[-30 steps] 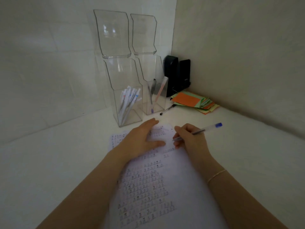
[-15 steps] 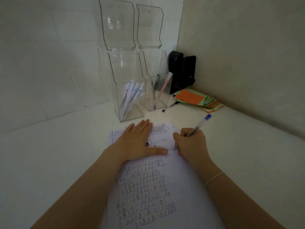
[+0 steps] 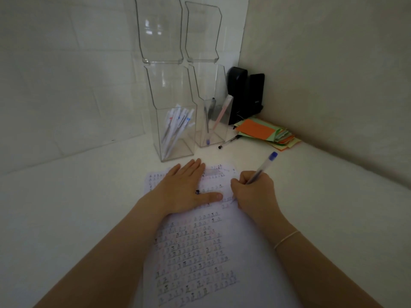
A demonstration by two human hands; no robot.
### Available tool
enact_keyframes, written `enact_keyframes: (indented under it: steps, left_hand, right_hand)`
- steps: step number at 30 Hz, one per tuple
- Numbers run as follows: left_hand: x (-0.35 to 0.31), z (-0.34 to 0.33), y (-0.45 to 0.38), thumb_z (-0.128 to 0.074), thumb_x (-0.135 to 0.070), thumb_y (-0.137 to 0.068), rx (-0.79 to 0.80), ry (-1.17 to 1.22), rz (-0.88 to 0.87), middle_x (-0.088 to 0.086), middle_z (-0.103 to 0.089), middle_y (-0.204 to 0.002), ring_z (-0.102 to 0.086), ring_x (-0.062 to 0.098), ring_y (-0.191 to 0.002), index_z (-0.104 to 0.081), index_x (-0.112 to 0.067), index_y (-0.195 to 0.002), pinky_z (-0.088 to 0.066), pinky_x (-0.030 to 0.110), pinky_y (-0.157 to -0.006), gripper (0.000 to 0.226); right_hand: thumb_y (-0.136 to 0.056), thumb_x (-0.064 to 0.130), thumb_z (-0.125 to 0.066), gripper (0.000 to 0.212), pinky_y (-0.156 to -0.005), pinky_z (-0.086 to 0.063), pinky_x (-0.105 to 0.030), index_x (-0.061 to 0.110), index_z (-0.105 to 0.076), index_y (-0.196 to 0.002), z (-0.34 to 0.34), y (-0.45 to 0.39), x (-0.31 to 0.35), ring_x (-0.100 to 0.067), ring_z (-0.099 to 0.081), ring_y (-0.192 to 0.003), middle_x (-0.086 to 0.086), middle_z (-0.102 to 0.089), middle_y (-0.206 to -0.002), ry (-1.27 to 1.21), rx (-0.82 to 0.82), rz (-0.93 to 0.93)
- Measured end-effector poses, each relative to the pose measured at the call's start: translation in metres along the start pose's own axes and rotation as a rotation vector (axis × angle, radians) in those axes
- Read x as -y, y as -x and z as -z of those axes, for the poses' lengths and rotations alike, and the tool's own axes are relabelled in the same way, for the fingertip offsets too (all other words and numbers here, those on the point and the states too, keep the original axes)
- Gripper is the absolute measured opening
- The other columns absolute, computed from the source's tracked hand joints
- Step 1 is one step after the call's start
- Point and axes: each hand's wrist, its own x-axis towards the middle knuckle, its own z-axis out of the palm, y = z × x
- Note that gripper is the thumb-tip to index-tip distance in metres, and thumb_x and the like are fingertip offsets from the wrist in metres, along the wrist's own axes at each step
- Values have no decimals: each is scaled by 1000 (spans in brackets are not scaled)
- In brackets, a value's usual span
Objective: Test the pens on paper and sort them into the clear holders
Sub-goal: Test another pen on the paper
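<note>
A sheet of paper (image 3: 206,247) covered in rows of small marks lies on the white table. My left hand (image 3: 186,190) rests flat on its upper part, fingers straight. My right hand (image 3: 255,192) grips a clear pen with a blue end cap (image 3: 263,166), its tip down on the paper beside my left thumb. Behind the paper stand two tall clear holders: the left holder (image 3: 173,121) has several white pens in it, the right holder (image 3: 213,116) has a pink pen and dark pens.
A black-capped pen (image 3: 228,142) lies on the table beside the right holder. A stack of orange and green paper notes (image 3: 264,132) sits in the corner, with black devices (image 3: 244,94) behind it. Walls close off the back and right.
My right hand tilted the pen from nearly level to steep and brought its tip down to the paper. My left hand flattened on the sheet. The view moved slightly closer.
</note>
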Motion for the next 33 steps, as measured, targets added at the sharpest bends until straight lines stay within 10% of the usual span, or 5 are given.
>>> enact_keyframes:
  steps: [33]
  left_hand:
    - [-1,0,2,-17,-82,-69,-34,15,1,-4,8,-157,8,6,-142,2,-20,-149,6,32,-116,103]
  right_hand:
    - [-81,3,-63,40,-40,-31,-19,10,-38,-50,3,-6,-5,-12,-35,-36,-2,-40,-40,-114,-15,25]
